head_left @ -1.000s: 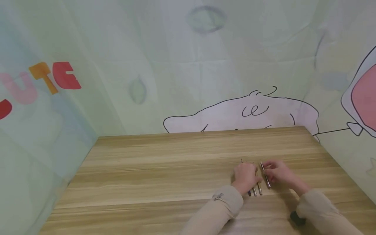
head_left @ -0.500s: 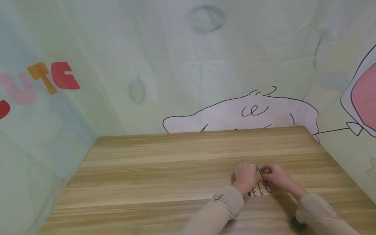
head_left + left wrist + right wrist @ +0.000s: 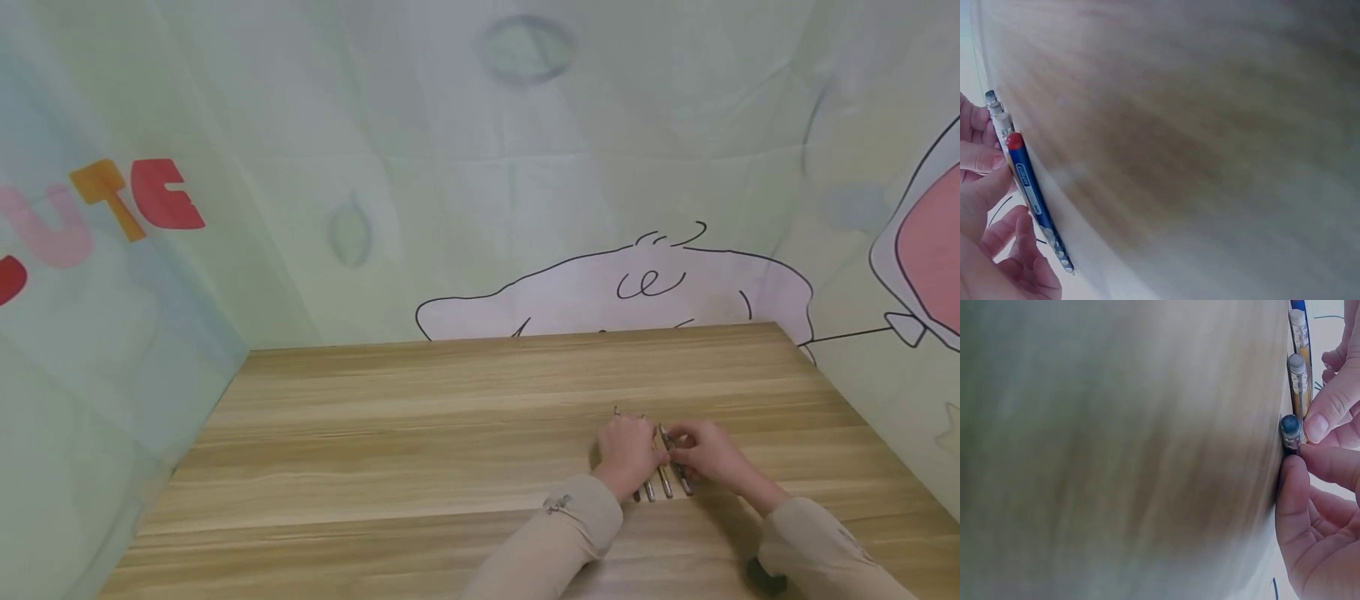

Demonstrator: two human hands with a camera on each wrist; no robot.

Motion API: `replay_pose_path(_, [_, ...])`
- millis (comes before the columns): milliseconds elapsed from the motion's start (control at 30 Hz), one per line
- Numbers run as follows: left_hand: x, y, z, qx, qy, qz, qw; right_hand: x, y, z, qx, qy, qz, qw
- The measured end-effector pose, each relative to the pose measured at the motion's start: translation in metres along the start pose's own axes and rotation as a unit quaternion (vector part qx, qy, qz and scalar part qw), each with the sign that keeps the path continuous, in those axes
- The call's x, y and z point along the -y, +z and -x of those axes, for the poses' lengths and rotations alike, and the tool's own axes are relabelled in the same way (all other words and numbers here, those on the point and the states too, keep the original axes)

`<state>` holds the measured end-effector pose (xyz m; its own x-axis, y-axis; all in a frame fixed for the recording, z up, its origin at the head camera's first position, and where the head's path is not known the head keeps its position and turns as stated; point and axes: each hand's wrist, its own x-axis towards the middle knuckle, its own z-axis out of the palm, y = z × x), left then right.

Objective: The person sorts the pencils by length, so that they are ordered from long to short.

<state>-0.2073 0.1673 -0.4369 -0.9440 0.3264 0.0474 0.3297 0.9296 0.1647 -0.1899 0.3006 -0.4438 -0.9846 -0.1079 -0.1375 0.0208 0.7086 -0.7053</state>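
In the head view, a row of slim writing tools lies side by side on the right part of the table. A blue pen with a red end is at the left of the row. Beside it lie two yellow pencils with pale erasers, one a yellow pencil near the right. My left hand reaches over the row and holds it between thumb and fingers. My right hand pinches a dark pencil with a blue-green eraser, at the row's right side. The pencils' tips are partly hidden by my hands.
The wood-grain table ends at a cloth backdrop with cartoon drawings, behind and at both sides. A dark object shows under the right cuff.
My right hand has moved left and slightly nearer with the dark pencil, bringing it close to the yellow pencil. The left hand has stayed almost in place.
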Motion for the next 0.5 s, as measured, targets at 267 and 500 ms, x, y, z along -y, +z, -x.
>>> replay_pose_path(267, [0.0005,0.001,0.0008,-0.004,0.001,-0.015,0.9999,0.0008,-0.0005,0.0001,0.005,0.004,-0.012,0.9999])
replay_pose_path(500, [0.0008,-0.0005,0.0014,-0.013,0.002,-0.019,0.9997,-0.0043,-0.0049,-0.0006,0.014,0.007,-0.038,0.9991])
